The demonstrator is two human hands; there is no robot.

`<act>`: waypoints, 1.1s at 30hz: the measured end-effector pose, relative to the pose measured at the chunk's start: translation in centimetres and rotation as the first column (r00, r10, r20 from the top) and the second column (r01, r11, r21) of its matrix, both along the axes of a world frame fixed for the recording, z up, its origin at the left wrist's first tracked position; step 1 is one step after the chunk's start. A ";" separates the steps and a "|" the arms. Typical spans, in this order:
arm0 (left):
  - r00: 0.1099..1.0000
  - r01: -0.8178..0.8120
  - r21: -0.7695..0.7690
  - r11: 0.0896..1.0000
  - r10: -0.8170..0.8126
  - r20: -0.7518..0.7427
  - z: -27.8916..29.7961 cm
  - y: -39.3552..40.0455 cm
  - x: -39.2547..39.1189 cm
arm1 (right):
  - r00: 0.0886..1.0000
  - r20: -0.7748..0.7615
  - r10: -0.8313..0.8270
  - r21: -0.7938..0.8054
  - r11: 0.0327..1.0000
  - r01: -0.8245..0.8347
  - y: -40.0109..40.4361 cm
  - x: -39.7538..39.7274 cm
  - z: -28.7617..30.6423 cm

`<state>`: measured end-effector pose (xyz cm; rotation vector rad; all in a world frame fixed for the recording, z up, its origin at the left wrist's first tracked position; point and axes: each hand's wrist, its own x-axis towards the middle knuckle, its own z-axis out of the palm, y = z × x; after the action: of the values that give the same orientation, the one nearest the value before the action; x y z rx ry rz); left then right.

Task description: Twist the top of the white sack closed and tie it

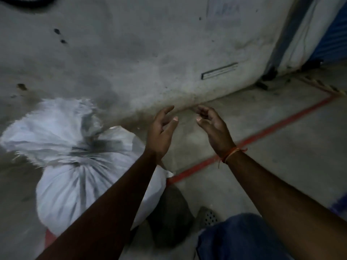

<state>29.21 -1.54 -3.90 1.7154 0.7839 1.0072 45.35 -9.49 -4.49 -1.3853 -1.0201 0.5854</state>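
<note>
The white sack [78,181] stands on the floor at the lower left, full and rounded. Its top is gathered into a narrow neck [82,156], and the loose mouth fans out above that, frayed at the edge. My left hand [162,131] hovers to the right of the sack, fingers apart, holding nothing. A short gap away, my right hand [212,126] faces it with curled, spread fingers, also empty; an orange thread circles its wrist. Neither hand touches the sack. My left forearm crosses in front of the sack's right side. The view is motion-blurred.
A stained grey wall [150,53] rises behind the sack. A red line [262,133] runs across the concrete floor. My blue-trousered knee [242,239] and a perforated shoe [208,215] are at the bottom. A blue shutter [336,34] is at the far right.
</note>
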 end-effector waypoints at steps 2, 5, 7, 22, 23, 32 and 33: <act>0.998 0.047 -0.048 0.998 -0.048 -0.034 -2.2 -0.4 3.0 | 0.999 0.004 -0.041 -0.049 0.998 0.041 -1.5 2.7 -2.1; 0.993 0.101 -0.093 0.990 -0.106 -0.048 -5.9 -1.0 8.1 | 0.995 -0.007 -0.102 -0.104 0.989 0.101 -3.4 7.2 -5.6; 0.988 0.143 -0.122 0.982 -0.150 -0.048 -8.5 -1.6 10.8 | 0.990 -0.024 -0.136 -0.132 0.982 0.132 -4.6 9.5 -7.9; 0.895 0.319 -0.376 0.870 -0.408 -0.182 -29.6 -8.0 22.0 | 0.941 -0.081 -0.327 -0.417 0.869 0.266 -13.0 16.9 -29.2; 0.885 0.320 -0.392 0.862 -0.421 -0.202 -31.1 -8.5 22.3 | 0.938 -0.084 -0.335 -0.453 0.852 0.264 -13.6 17.1 -30.9; 0.713 0.416 -0.511 0.752 -0.619 -0.330 -42.8 -12.0 24.1 | 0.885 -0.098 -0.456 -0.644 0.707 0.292 -19.9 17.3 -43.8; 0.694 0.422 -0.525 0.740 -0.636 -0.339 -43.7 -12.3 24.0 | 0.883 -0.098 -0.460 -0.671 0.685 0.283 -20.5 17.2 -44.9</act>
<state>53.20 -13.85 -47.57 1.6847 0.6688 -0.0446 62.58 -30.00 -49.39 -1.9975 -0.2773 0.8210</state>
